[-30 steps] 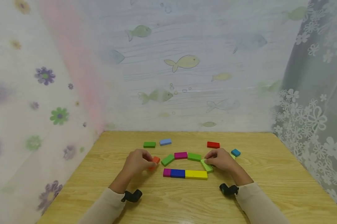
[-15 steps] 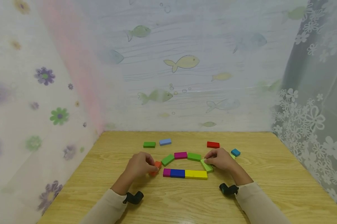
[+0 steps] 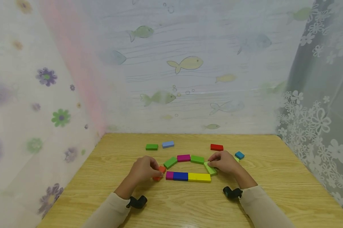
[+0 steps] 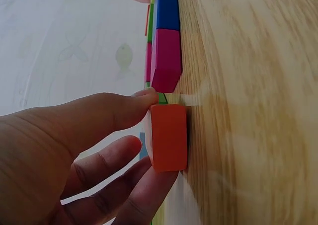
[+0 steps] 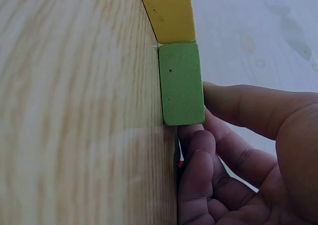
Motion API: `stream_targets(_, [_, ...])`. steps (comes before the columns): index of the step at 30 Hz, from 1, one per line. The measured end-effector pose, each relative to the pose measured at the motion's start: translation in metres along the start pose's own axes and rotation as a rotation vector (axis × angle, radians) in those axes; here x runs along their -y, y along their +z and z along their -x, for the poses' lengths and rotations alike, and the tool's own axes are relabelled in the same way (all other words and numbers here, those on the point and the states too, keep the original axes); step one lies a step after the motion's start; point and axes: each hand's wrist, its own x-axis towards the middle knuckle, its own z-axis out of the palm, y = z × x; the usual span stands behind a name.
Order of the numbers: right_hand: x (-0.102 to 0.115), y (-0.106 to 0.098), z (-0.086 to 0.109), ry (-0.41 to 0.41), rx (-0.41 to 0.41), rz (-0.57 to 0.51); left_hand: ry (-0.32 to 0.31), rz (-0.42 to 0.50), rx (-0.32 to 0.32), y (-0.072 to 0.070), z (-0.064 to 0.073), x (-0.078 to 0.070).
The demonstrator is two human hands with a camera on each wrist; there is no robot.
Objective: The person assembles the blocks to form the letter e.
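Observation:
My left hand pinches an orange block between thumb and fingers. The block sits on the table, slanted, left of a small magenta block. My right hand holds a light green block, its thumb on top and fingers at the outer side. This block's near end meets the yellow block. Magenta, blue and yellow blocks form a straight row. Behind them, a green block, a magenta block and another green block curve in an arc.
At the back of the wooden table lie a green block, a light blue block and a red block. A small blue block is right of my right hand. Another light green piece is mostly hidden behind that hand.
My left hand has moved the orange block nearer and slightly right, towards the left end of the row. My right hand stays on the light green block.

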Motion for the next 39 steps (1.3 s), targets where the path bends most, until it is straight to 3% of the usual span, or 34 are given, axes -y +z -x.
stream_targets(20, [0.0012,0.0002,0.0004,0.0,0.0,0.008,-0.006,0.125,0.055,-0.0011,-0.0012,0.0022])
stream_targets(39, [0.0003,0.0007,0.0002,-0.009,-0.003,0.011,-0.012,0.119,0.058,0.0021,-0.0032,0.0043])
